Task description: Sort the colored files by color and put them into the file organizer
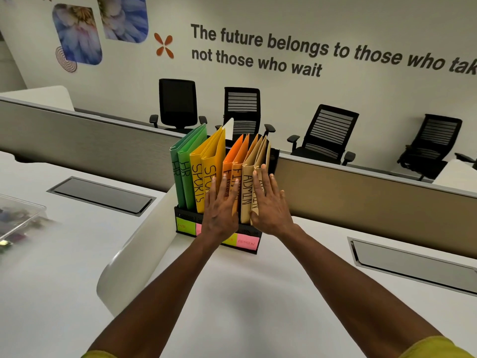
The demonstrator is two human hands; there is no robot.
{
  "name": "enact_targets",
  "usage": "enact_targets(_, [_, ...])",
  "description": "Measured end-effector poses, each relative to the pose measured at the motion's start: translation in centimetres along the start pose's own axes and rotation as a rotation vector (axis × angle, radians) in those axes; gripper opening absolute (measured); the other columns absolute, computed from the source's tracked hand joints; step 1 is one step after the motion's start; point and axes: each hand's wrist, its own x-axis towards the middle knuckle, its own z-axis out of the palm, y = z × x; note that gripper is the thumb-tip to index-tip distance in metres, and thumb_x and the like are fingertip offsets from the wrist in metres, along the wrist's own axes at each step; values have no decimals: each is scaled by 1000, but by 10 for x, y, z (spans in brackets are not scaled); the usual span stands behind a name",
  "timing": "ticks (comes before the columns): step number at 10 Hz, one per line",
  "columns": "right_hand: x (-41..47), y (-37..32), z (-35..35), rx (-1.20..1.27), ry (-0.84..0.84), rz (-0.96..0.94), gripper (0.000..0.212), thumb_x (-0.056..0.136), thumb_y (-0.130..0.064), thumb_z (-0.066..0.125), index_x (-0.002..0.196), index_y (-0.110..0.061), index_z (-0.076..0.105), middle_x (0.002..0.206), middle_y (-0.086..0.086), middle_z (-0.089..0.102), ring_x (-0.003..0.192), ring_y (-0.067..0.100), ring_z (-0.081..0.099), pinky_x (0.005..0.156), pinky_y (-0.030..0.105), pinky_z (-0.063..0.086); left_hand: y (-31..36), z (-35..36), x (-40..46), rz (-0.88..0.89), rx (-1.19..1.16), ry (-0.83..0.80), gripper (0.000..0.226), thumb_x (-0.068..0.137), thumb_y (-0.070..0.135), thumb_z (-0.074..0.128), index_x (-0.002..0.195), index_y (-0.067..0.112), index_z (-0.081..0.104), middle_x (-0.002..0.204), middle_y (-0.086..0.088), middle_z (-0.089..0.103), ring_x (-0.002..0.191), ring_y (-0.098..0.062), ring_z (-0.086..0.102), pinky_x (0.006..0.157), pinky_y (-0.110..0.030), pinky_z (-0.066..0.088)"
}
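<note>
A black file organizer (186, 213) stands on the white desk, with coloured sticky labels along its front. In it the files stand upright by colour: two green "HR" files (182, 164), two yellow "SPORTS" files (204, 161), two orange files (232, 157) and two tan "ADMIN" files (249, 171). My left hand (220, 208) lies flat with straight fingers against the orange spines. My right hand (268, 202) presses flat on the right tan file. Neither hand grips anything.
A clear plastic box (18, 218) with small items sits at the desk's left edge. Two cable hatches (103, 195) (410, 259) are set into the desk. A grey partition (361, 187) runs behind the organizer, with several black office chairs (327, 135) beyond it.
</note>
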Motion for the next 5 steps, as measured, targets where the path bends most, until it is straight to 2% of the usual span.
enact_targets(2, [-7,2,4,21,30,22,120,79,-38,72,154,-32,-21,159,-8,-35,151,29,-17,114,66,14,-15,6,-6,2,30,-135,97,84,33,63,155,33,-4,165,-6,-8,150,-35,-10,118,-58,18])
enact_targets(5, [-34,16,10,-6,14,89,119,80,-41,71,154,-30,-22,161,3,-29,152,31,-15,119,63,17,2,-12,-13,92,-38,-70,94,85,27,63,156,30,1,164,-10,-4,151,-33,-8,121,-53,16])
